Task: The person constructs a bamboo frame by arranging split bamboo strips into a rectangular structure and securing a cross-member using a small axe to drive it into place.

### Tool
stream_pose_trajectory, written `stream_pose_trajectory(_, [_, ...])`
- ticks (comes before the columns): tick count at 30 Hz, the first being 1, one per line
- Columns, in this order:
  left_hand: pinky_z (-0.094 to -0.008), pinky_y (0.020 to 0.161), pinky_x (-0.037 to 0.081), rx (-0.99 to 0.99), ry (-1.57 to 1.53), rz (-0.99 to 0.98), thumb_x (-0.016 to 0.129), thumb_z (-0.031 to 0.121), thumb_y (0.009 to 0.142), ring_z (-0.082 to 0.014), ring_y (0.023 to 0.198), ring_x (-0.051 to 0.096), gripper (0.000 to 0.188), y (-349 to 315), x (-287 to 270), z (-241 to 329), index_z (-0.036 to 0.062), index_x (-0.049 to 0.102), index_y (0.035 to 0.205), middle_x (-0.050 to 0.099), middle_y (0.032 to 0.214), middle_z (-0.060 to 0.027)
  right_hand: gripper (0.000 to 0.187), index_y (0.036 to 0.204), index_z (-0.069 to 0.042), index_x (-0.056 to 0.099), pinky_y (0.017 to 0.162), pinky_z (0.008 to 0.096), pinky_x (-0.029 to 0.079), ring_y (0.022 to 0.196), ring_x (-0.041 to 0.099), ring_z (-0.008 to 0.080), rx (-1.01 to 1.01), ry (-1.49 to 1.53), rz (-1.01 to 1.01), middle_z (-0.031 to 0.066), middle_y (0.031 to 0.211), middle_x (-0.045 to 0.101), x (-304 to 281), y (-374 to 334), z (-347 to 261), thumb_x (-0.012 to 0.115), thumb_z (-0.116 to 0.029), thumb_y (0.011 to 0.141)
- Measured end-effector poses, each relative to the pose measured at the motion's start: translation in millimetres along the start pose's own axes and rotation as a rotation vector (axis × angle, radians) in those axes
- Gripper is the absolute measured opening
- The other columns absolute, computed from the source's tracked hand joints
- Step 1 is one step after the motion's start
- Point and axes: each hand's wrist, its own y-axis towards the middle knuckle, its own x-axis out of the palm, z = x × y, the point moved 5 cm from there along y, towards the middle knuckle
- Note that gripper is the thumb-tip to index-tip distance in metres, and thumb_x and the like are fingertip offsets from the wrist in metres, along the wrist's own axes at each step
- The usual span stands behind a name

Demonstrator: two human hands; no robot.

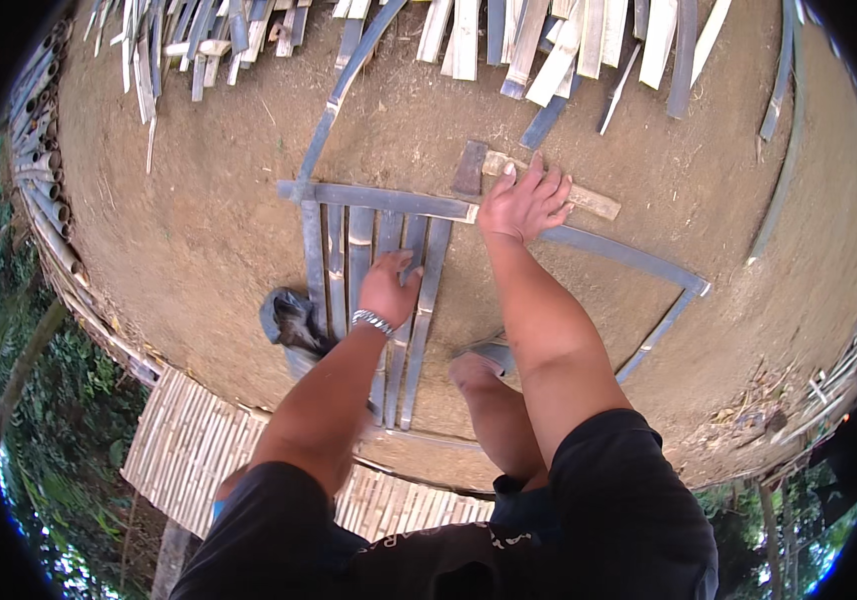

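A frame of split bamboo strips lies on the bare ground, with a top rail (394, 200) and several upright slats (360, 250) side by side in its left half. My left hand (389, 290), a metal band at its wrist, rests over the slats with its fingers apart. At the top rail is my right hand (527, 205), fingers spread across the wooden handle (597, 200) of a hatchet. The hatchet's dark head (470, 168) lies just left of that hand. My right palm hides part of the rail; no grip round the handle shows.
Many split bamboo strips (559, 60) lie across the far side. One long curved strip (349, 80) runs to the frame's upper left corner. A dark rumpled item (294, 320) sits at the left slats. Bamboo poles (49, 190) line the left edge; a slatted bamboo platform (194, 440) is near.
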Motion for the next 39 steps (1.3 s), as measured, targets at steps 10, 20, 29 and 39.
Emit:
stream_pose_trajectory(10, [-0.048, 0.099, 0.044, 0.012, 0.187, 0.31, 0.079, 0.026, 0.082, -0.036, 0.116, 0.058, 0.045, 8, 55, 14, 0.0063, 0.065, 0.12, 0.063, 0.121, -0.0143, 0.057, 0.153, -0.013, 0.039, 0.119, 0.0632, 0.01, 0.153, 0.016, 0.0363, -0.016, -0.053, 0.091, 0.0166, 0.157, 0.034, -8, -5, 1, 0.047, -0.04, 0.103])
stream_pose_trajectory(20, [-0.0484, 0.096, 0.037, 0.326, 0.041, 0.666, 0.086, 0.033, 0.075, -0.0306, 0.107, 0.053, 0.046, 13, 81, -19, 0.0101, 0.067, 0.11, 0.061, 0.109, -0.0088, 0.057, 0.152, -0.012, 0.04, 0.121, 0.0591, 0.011, 0.153, 0.02, 0.0339, -0.031, -0.009, 0.151, 0.0143, 0.158, 0.037, -9, -10, -2, 0.047, -0.043, 0.105])
stream_pose_trajectory(29, [-0.0468, 0.096, 0.036, 0.333, 0.069, 0.698, 0.085, 0.034, 0.075, -0.0299, 0.106, 0.052, 0.044, 11, 79, -23, 0.0105, 0.067, 0.108, 0.06, 0.106, -0.008, 0.053, 0.14, -0.014, 0.055, 0.121, 0.0604, 0.013, 0.149, 0.028, 0.0341, -0.665, 0.08, 0.194, 0.014, 0.151, 0.044, -15, -43, -2, 0.066, -0.039, 0.095])
stream_pose_trajectory(39, [-0.0471, 0.095, 0.037, 0.353, 0.081, 0.708, 0.084, 0.034, 0.076, -0.0292, 0.107, 0.053, 0.04, 11, 84, -24, 0.0106, 0.068, 0.104, 0.061, 0.107, -0.0079, 0.051, 0.131, -0.014, 0.066, 0.124, 0.0632, 0.006, 0.151, 0.025, 0.0331, -0.817, -0.123, -0.08, 0.0133, 0.155, 0.041, -7, -70, -14, 0.073, -0.045, 0.091])
